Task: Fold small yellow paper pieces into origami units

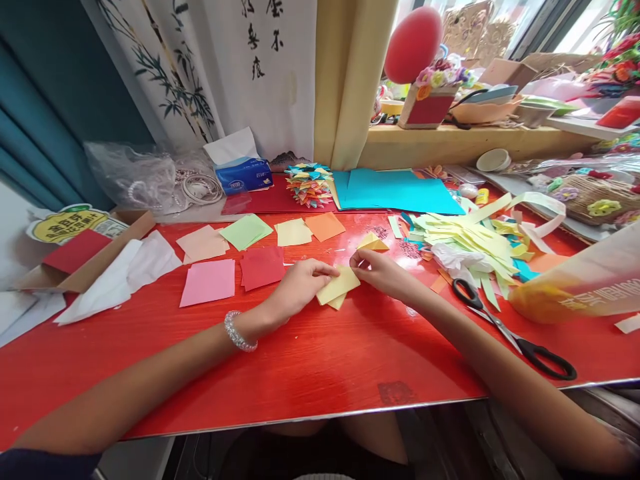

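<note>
My left hand (300,285) and my right hand (383,270) meet over a yellow paper square (339,287) on the red table (320,360). Both pinch its upper edge, the left from the left side, the right at the top corner. The paper lies partly folded, with a second yellow layer peeking out below. A small folded yellow piece (373,243) rests just behind my right hand. A bead bracelet (239,332) circles my left wrist.
Stacks of coloured paper squares, pink (209,282), red (262,267), green (246,231) and orange (325,225), lie left. Paper strips (470,243) and black scissors (515,330) lie right. Teal sheets (395,192), folded pieces (309,183) and a tissue box (243,175) sit behind.
</note>
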`<state>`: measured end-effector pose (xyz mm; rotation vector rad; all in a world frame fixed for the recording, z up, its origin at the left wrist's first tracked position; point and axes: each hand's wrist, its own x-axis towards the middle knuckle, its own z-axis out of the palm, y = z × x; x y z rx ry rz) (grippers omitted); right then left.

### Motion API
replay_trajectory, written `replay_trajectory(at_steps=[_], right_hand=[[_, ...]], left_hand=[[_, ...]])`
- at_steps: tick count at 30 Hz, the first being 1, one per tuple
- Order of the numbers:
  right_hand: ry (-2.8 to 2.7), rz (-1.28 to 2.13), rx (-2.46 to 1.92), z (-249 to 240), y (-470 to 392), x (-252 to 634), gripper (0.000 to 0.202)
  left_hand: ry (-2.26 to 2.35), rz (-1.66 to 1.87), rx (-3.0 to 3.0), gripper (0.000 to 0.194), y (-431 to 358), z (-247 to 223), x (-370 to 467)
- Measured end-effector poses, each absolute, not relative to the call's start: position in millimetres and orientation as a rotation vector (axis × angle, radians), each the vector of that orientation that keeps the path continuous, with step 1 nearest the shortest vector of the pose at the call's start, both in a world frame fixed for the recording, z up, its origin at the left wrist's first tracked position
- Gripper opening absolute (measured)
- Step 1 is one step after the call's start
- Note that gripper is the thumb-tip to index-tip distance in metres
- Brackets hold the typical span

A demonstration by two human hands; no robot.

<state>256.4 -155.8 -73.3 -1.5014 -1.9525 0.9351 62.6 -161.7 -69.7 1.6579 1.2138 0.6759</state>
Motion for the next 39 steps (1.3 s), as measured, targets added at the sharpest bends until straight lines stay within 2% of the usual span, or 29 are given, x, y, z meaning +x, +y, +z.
replay_trajectory(at_steps=[4, 10, 15, 20, 27, 39], right_hand=[[-1.597, 1.314, -1.365, -68.1, -161.9, 249.2, 0.016], [-1.424, 1.626, -1.092, -68.6, -167.2, 245.4, 0.016], [-1.319, 1.597, -1.101, -69.3, -166.2, 243.2, 0.019], [-1.278, 1.551, -1.123, -70.3, -167.5, 239.4, 0.034], [-1.507, 1.380, -1.105, -74.7, -171.5, 236.5, 0.027], [-1.494, 1.512, -1.161, -66.6, -179.0, 229.2, 0.025]], left_hand=[[1.180, 0.775, 1.867, 0.022, -163.3, -70.4, 59.3], [1.149, 0.873, 2.012, 0.030, -158.4, -61.2, 51.4], [1.099, 0.762, 1.850, 0.025, -148.5, -61.8, 45.5], [1.107, 0.826, 1.700, 0.029, -151.3, -60.3, 46.3], [1.014, 0.765, 1.632, 0.024, -154.0, -58.6, 49.2], [0.942, 0.893, 1.530, 0.019, -156.4, -53.9, 52.6]])
